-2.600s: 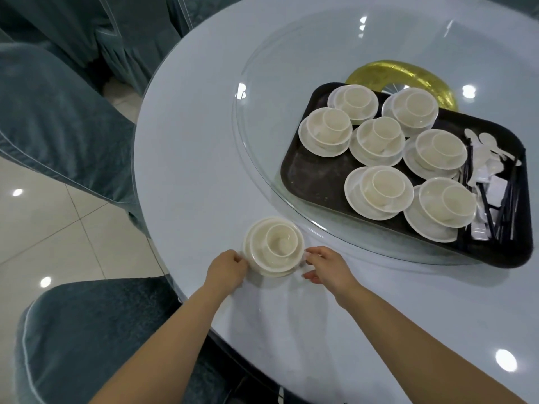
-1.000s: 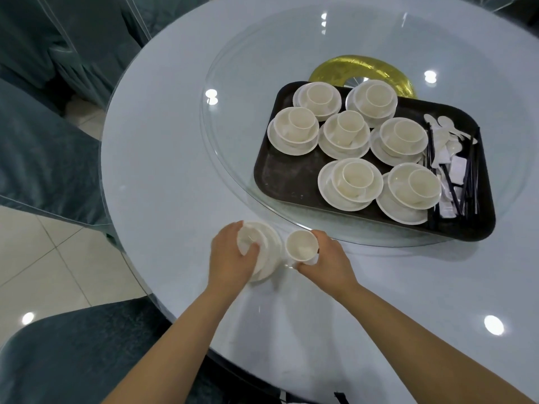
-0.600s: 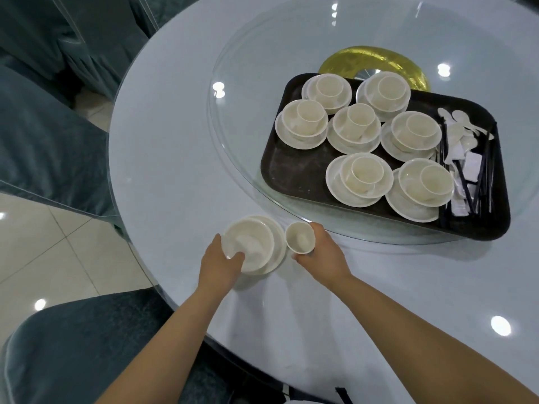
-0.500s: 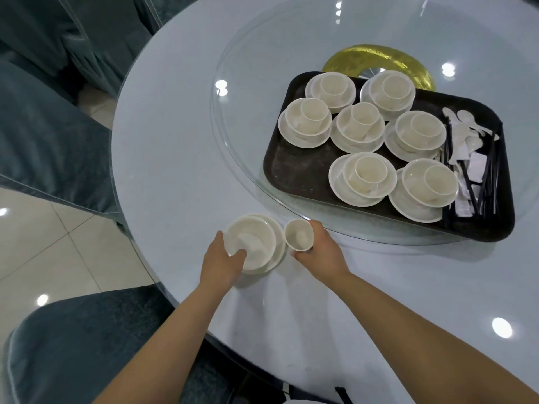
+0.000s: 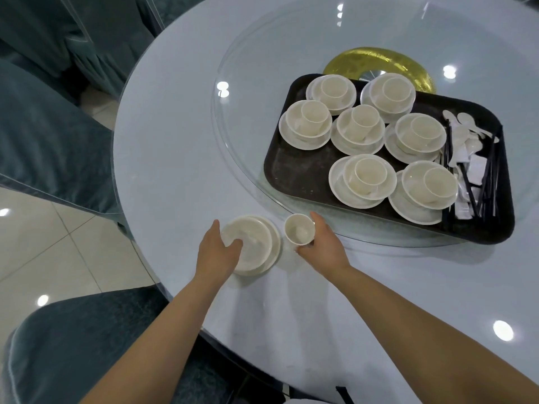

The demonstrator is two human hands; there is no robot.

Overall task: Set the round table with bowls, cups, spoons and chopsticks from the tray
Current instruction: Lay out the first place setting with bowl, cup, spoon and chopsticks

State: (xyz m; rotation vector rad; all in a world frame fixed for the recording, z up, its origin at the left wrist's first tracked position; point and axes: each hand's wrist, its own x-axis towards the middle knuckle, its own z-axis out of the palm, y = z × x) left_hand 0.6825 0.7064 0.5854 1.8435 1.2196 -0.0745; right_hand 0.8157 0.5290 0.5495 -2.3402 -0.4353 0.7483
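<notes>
A cream bowl (image 5: pixel 256 243) sits on a saucer (image 5: pixel 275 244) near the table's front edge. My left hand (image 5: pixel 217 252) grips the bowl's near rim, thumb inside it. Just to the right stands a small cream cup (image 5: pixel 299 233), and my right hand (image 5: pixel 323 246) is wrapped around its right side. The dark tray (image 5: pixel 294 173) rests on the glass turntable (image 5: pixel 242 153). It carries several stacked sets of saucer, bowl and cup (image 5: pixel 363 182). White spoons (image 5: pixel 466 138) and black chopsticks (image 5: pixel 487 185) lie along its right end.
The round table (image 5: pixel 163 147) has a pale glossy top. A gold ring (image 5: pixel 376 61) lies under the glass behind the tray. Teal covered chairs stand at the left (image 5: pixel 49 141) and at the near left (image 5: pixel 81 345), over tiled floor (image 5: pixel 43 243).
The cup was lifted out of the bowl and set to the right of it. My left hand moved from the stack's side onto the bowl's rim. Since half a second ago, hardly anything moved.
</notes>
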